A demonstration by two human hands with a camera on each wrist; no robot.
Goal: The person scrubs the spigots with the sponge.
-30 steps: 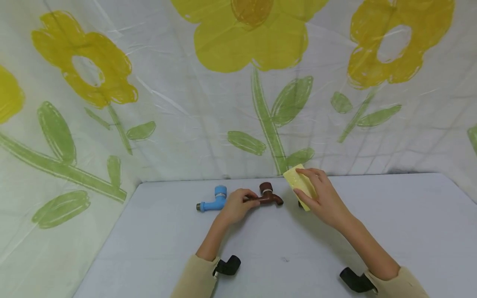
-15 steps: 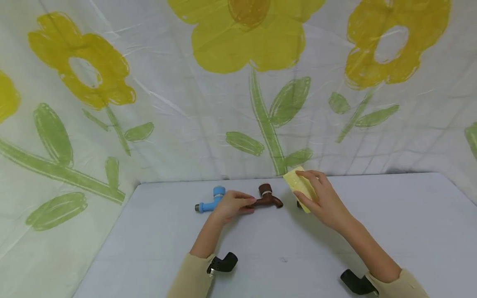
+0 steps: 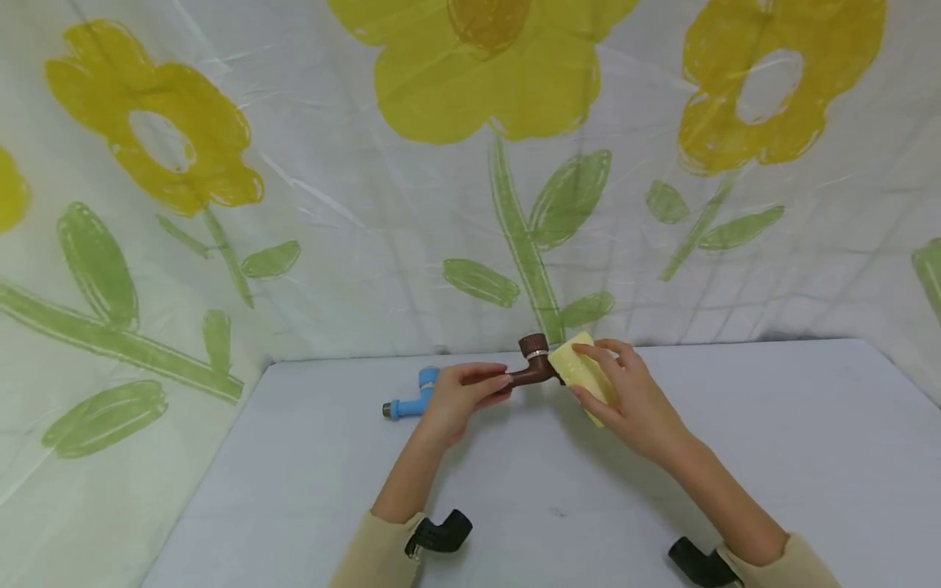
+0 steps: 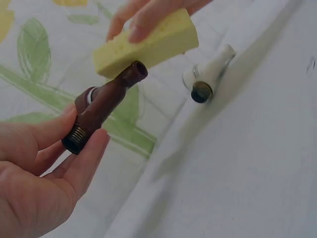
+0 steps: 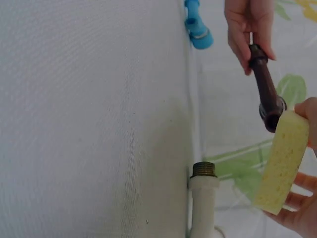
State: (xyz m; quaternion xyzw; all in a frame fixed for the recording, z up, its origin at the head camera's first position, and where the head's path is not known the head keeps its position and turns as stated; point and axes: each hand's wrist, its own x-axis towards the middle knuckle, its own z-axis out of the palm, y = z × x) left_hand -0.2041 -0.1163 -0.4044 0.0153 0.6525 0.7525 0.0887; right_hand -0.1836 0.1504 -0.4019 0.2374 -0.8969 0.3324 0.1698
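My left hand (image 3: pixel 461 402) pinches a brown tap (image 3: pixel 535 372) by its threaded inlet end, holding it up off the table. In the left wrist view the brown tap (image 4: pixel 101 105) points its spout toward the sponge, and thumb and fingertips sit either side of the brass thread. A pale yellow sponge (image 3: pixel 583 369) is gripped between the thumb and fingers of my right hand (image 3: pixel 638 402). The right wrist view shows the sponge (image 5: pixel 283 161) right at the spout end of the tap. Behind my left hand lies a blue tap (image 3: pixel 412 406), partly covered by that hand.
A white tap (image 5: pixel 203 203) with a threaded end lies on the table near the right hand, hidden behind the sponge and hand in the head view. The white-covered table (image 3: pixel 559 490) ends at a sheet (image 3: pixel 353 278) painted with flowers.
The left hand has shifted its grip back along the brown tap and lifted it off the table up to the sponge. The right hand has barely moved, still holding the sponge.
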